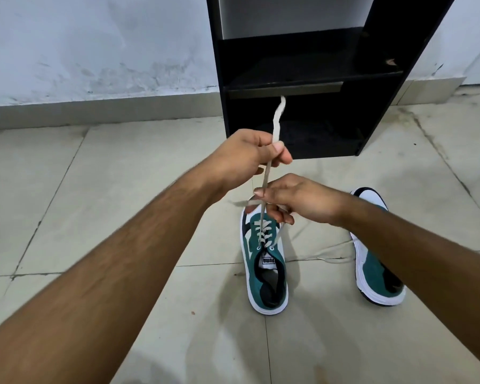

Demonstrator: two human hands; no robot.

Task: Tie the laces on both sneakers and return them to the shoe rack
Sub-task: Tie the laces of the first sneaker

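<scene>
A: Item one, largest first. What do I log behind the pinch?

B: I list the shoe rack, black, open-fronted, standing on the tiled floor beyond both hands. Its shelves show nothing on them from here. A grey-white wall runs behind it.

A: Item two?

B: The near sneaker, teal and white, upright on the floor directly beneath the two grips, heel toward me, toe under the right hand. Item three, the second sneaker, same colours, tipped on its side, off to the right of the grips and partly under my right forearm. A loose lace trails on the tiles between the two shoes.

A: The hands?

B: Left hand, higher of the two, closed in a pinch of thumb and fingers on one lace end, which runs taut up from the eyelets through the grip and stands free above it. Right hand, just below and touching close to the left, fingers curled tight around the other lace strand at the top of the near sneaker.

A: Smallest entry?

B: That short strand tip, sticking out left of the right grip.
</scene>
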